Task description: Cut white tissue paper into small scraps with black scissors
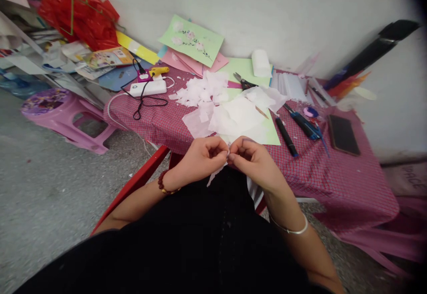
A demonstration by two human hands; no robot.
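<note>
My left hand (pixel 208 154) and my right hand (pixel 251 158) meet at the near edge of the table, their fingertips pinched together on a strip of thin white paper (pixel 215 176). One end of the strip dangles below my left fingers; the part between the fingertips is mostly hidden. Just beyond my hands lie loose sheets of white tissue paper (pixel 233 116) on a light green sheet (pixel 271 134). Farther back is a heap of small torn white paper pieces (pixel 202 90). Pliers with black handles (pixel 247 82) rest behind the sheets.
A green card with pink flowers (pixel 195 40) leans near the wall. On the left are a white power strip (pixel 147 88), a yellow glue gun (pixel 159 70) and black cable. At right lie a black marker (pixel 286 137), a blue cutter (pixel 304 125) and a phone (pixel 343 134). A purple stool (pixel 71 116) stands left.
</note>
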